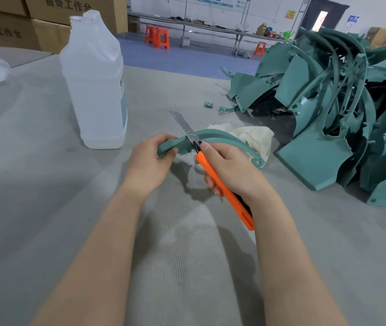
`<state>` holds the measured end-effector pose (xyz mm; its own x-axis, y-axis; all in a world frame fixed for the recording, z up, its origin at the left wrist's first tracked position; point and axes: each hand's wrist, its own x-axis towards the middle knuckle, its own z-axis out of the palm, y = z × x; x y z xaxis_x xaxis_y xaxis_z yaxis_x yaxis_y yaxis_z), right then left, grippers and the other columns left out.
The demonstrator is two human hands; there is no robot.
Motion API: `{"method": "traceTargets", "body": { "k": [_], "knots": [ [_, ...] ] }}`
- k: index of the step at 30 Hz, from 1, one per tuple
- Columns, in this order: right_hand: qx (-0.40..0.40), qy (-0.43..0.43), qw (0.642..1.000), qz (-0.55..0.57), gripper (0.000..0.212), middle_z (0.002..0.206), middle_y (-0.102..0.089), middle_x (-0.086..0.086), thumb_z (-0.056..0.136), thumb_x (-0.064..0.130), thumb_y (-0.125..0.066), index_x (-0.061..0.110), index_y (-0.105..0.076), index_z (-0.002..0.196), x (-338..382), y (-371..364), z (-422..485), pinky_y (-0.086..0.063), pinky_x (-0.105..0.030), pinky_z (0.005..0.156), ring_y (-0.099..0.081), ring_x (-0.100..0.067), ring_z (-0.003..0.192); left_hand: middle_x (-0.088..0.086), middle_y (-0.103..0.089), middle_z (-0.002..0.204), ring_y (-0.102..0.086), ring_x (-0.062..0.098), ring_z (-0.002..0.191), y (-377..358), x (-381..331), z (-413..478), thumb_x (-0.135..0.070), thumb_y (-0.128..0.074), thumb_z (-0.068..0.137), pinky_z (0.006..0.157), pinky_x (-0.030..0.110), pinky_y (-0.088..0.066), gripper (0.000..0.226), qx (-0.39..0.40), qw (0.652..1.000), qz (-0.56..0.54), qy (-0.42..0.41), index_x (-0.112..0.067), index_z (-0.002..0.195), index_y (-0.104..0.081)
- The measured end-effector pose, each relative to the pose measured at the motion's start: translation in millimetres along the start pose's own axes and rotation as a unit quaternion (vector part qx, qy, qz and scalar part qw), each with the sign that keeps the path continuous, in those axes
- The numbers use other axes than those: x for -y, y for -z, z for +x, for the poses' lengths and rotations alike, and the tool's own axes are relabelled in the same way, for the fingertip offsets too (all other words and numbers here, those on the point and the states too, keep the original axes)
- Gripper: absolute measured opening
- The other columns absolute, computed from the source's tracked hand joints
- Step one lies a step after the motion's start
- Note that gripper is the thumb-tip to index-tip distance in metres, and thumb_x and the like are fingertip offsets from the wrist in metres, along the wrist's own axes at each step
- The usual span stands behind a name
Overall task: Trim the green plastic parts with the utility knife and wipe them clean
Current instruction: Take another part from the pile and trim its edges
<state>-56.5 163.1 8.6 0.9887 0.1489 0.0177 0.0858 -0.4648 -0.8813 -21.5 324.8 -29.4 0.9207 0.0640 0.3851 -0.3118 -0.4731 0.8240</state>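
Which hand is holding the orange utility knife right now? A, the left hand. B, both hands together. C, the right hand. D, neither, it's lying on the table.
C: the right hand grips the orange utility knife, its blade laid across the curved green part that the left hand holds by one end.

Table (pixel 46 196) front & left: bare, free to pass. Bottle (pixel 93 83) stands tall, far left of centre. Pile of green parts (pixel 328 102) blocks the whole right side. Betw. them an open lane w/ a cloth (pixel 253 135) & small metal bit (pixel 208 104).
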Motion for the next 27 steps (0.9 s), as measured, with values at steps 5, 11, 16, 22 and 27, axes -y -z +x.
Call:
{"method": "traceTargets", "body": {
  "k": [5, 11, 16, 22, 27],
  "knots": [
    [-0.083, -0.032, 0.995, 0.043, 0.042, 0.053, -0.054, -0.006, 0.103, 0.038, -0.041, 0.000, -0.058, 0.096, -6.1, 8.2, 1.8, -0.044, -0.027, 0.044, -0.050, -0.015, 0.041, -0.018, -0.057, 0.072, -0.049, 0.010, 0.072, 1.1, 1.2, 0.7, -0.013, -0.059, 0.090, 0.063, 0.020, -0.035, 0.014, -0.013, 1.000, -0.001, 0.005, -0.025, 0.095, -0.065],
    [-0.117, -0.057, 0.991, 0.022, 0.034, 0.058, -0.057, -0.006, 0.103, 0.036, -0.039, 0.013, -0.059, 0.089, -12.4, 7.9, 4.2, -0.045, -0.023, 0.042, -0.052, -0.012, 0.041, -0.018, -0.056, 0.072, -0.049, 0.012, 0.073, 1.6, 0.1, 0.7, -0.013, -0.058, 0.090, 0.063, 0.020, -0.033, 0.014, -0.012, 1.000, -0.006, 0.006, -0.021, 0.098, -0.067],
    [-0.108, -0.053, 0.992, 0.034, 0.032, 0.057, -0.057, -0.006, 0.103, 0.035, -0.039, 0.017, -0.057, 0.084, -11.0, 7.7, 2.6, -0.045, -0.023, 0.040, -0.051, -0.013, 0.040, -0.014, -0.056, 0.075, -0.049, 0.015, 0.076, 2.3, -0.5, 0.3, -0.015, -0.058, 0.090, 0.065, 0.022, -0.035, 0.013, -0.016, 1.000, 0.003, 0.010, -0.020, 0.099, -0.067],
    [-0.090, -0.046, 0.993, 0.060, 0.031, 0.052, -0.054, -0.004, 0.104, 0.034, -0.039, 0.018, -0.056, 0.083, -10.1, 7.9, 0.7, -0.044, -0.024, 0.038, -0.048, -0.012, 0.038, -0.016, -0.055, 0.070, -0.048, 0.006, 0.066, 3.4, -0.1, 0.9, -0.015, -0.059, 0.090, 0.062, 0.021, -0.034, 0.012, -0.010, 1.000, -0.012, 0.019, -0.022, 0.097, -0.066],
    [-0.086, -0.038, 0.994, 0.052, 0.032, 0.052, -0.054, -0.004, 0.104, 0.035, -0.039, 0.015, -0.057, 0.085, -11.1, 8.3, 0.5, -0.046, -0.024, 0.039, -0.049, -0.012, 0.039, -0.016, -0.054, 0.069, -0.048, 0.005, 0.064, 4.1, -0.1, 0.7, -0.015, -0.060, 0.090, 0.062, 0.023, -0.034, 0.011, -0.007, 1.000, -0.019, 0.024, -0.024, 0.094, -0.064]
  ]
}}
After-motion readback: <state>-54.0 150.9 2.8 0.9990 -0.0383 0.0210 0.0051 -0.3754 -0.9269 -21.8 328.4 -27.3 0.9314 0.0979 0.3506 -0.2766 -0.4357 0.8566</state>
